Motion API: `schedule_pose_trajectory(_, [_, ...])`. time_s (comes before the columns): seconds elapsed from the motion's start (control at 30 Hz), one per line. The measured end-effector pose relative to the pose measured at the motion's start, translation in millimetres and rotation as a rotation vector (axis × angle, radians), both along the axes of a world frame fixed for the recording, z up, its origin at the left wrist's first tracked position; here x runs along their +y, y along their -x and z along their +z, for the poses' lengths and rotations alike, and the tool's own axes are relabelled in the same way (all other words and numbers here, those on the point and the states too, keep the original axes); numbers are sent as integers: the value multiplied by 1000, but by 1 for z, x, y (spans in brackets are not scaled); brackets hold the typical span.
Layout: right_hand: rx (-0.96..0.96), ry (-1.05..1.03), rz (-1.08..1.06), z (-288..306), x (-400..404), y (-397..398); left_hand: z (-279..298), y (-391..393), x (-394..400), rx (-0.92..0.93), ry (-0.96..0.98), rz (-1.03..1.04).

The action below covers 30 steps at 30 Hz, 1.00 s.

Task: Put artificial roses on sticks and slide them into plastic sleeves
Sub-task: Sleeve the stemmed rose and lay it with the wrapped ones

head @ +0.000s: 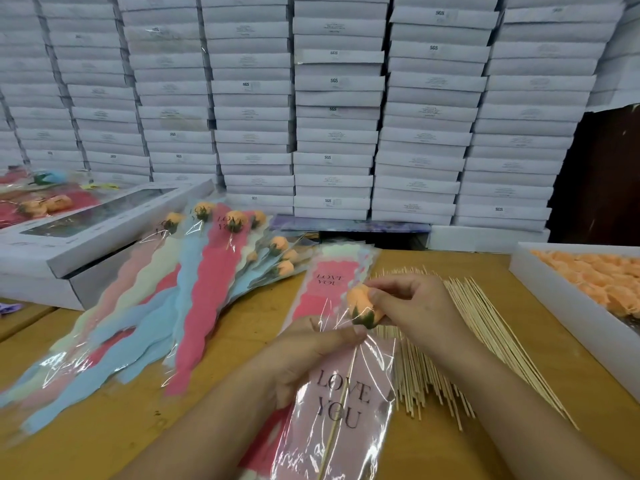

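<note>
Head view: right hand (412, 306) fingers pinch the peach rose (363, 308) on its stick (341, 396), while left hand (311, 355) fingers grip the pink sleeve (349, 400) above the counter (214, 341).

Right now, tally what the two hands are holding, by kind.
Rose: 1, in the right hand
Stick: 1, inside the sleeve
Plastic sleeve: 1, pinched by the left hand
Total: 3
</note>
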State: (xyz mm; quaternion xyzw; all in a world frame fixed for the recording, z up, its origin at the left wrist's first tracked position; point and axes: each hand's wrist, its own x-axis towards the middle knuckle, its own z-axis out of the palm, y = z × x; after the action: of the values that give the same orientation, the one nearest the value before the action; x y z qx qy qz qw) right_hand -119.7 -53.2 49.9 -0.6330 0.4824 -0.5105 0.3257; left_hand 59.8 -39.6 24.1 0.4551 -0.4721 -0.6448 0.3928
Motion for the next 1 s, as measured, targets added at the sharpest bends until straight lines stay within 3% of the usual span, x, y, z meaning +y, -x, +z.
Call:
schedule_pose_trajectory(0.23, [-61,-53,22,-15,2,-4,-5,0,-3,62,-15,-97])
schedule_pose_trajectory(0.7, [-36,-87,131,-23,10,0,0,4,2,27,21,-14])
schedule_pose_trajectory(1.0, [-77,-70,71,-21,16,-3,-4,3,-2,59,46,-72])
